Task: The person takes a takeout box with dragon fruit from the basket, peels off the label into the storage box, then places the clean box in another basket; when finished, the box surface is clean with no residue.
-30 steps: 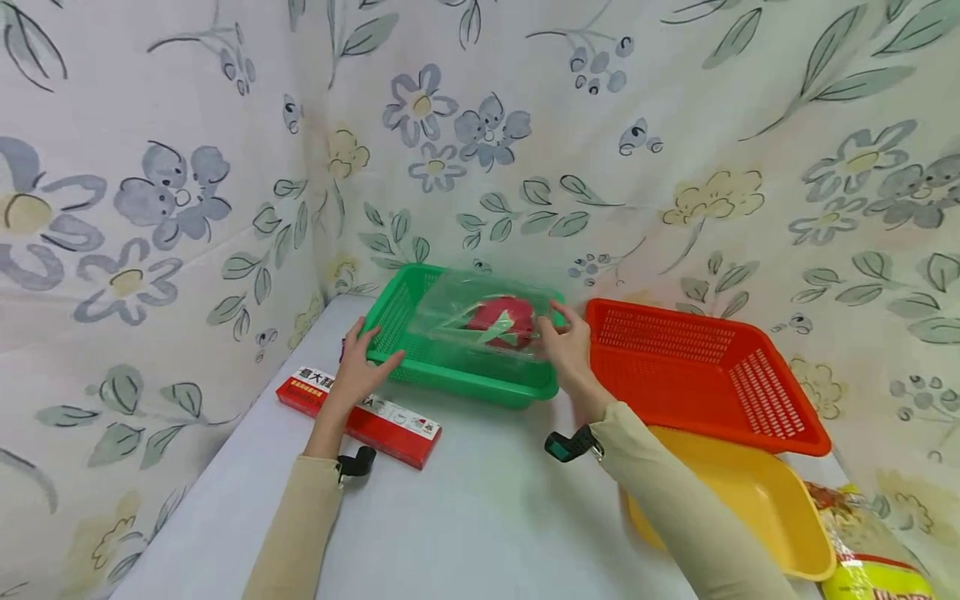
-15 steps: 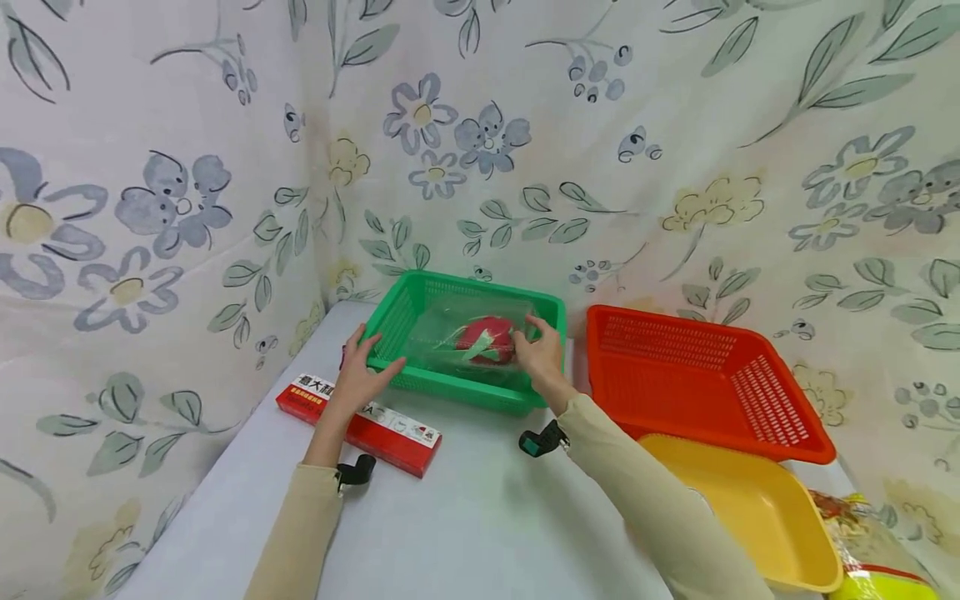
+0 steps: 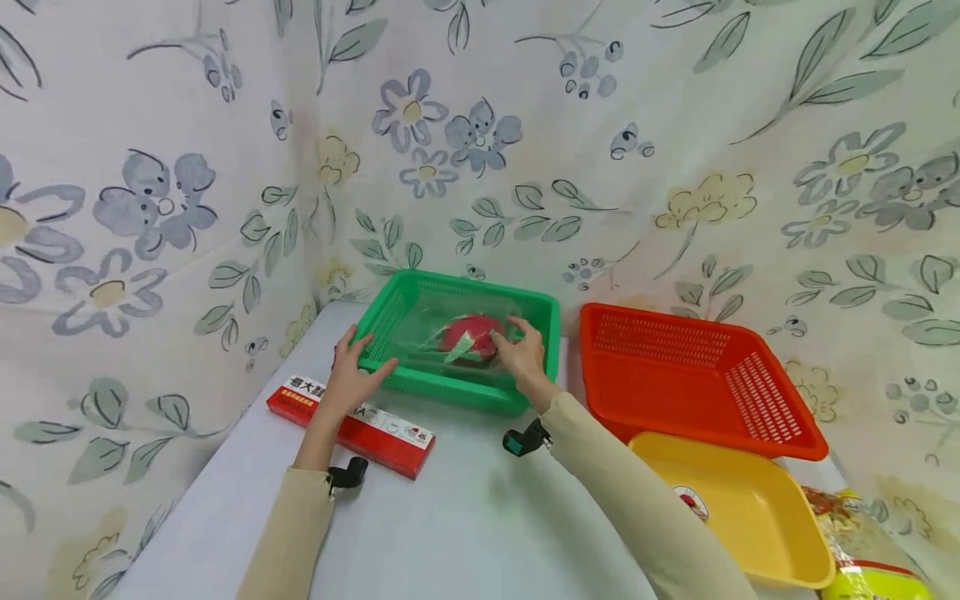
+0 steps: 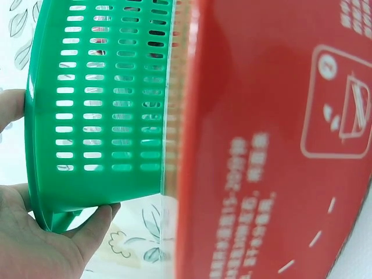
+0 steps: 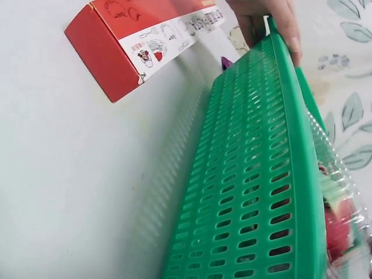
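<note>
My right hand [image 3: 525, 354] grips the right end of a clear plastic box [image 3: 420, 325], which sits low inside the green basket [image 3: 442, 387]. Through its wall shows a red fruit [image 3: 474, 335] with pale green tips, like a dragon fruit. My left hand [image 3: 351, 379] holds the basket's front left corner. In the left wrist view the left thumb [image 4: 96, 232] presses below the rim while a finger lies across it. The right wrist view shows the box's ridged edge [image 5: 331, 154] at the basket's rim; the right hand is out of that view.
A red and white spaghetti box [image 3: 390, 442] lies in front of the basket, under the left forearm. To the right stand a red-orange basket [image 3: 652, 400] and a yellow tray [image 3: 757, 508]. A clear and yellow food bag [image 3: 870, 542] lies at the far right. A floral cloth hangs behind.
My right hand has moved left and down with the clear plastic box, which now sits lower in the green basket. My left hand has stayed at the basket's corner.
</note>
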`<action>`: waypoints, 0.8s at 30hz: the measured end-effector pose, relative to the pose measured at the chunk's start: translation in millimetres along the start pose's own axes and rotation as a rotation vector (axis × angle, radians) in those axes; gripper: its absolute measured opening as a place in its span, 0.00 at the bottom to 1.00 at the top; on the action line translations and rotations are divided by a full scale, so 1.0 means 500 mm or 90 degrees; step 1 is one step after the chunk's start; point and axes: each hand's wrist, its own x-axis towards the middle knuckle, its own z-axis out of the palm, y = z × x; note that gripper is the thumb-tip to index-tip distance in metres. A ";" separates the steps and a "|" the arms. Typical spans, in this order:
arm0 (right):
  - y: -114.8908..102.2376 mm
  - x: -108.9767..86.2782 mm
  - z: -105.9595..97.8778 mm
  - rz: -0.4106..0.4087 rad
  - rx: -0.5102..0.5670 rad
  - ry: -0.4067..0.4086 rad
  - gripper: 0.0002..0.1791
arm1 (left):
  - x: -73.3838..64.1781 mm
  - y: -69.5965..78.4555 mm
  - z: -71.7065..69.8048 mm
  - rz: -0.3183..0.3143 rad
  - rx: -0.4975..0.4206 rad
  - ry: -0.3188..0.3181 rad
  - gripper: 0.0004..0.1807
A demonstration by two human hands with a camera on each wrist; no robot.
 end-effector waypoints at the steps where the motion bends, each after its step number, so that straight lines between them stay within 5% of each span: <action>1: 0.001 0.000 0.000 0.004 0.000 -0.003 0.28 | -0.001 0.000 0.000 0.000 -0.001 0.001 0.41; 13: 0.016 0.011 -0.019 0.058 -0.051 -0.044 0.29 | 0.001 -0.001 0.005 -0.005 -0.005 -0.007 0.41; 24: -0.039 -0.013 -0.070 -0.077 -0.132 -0.069 0.23 | 0.013 -0.003 -0.011 0.008 0.053 0.013 0.42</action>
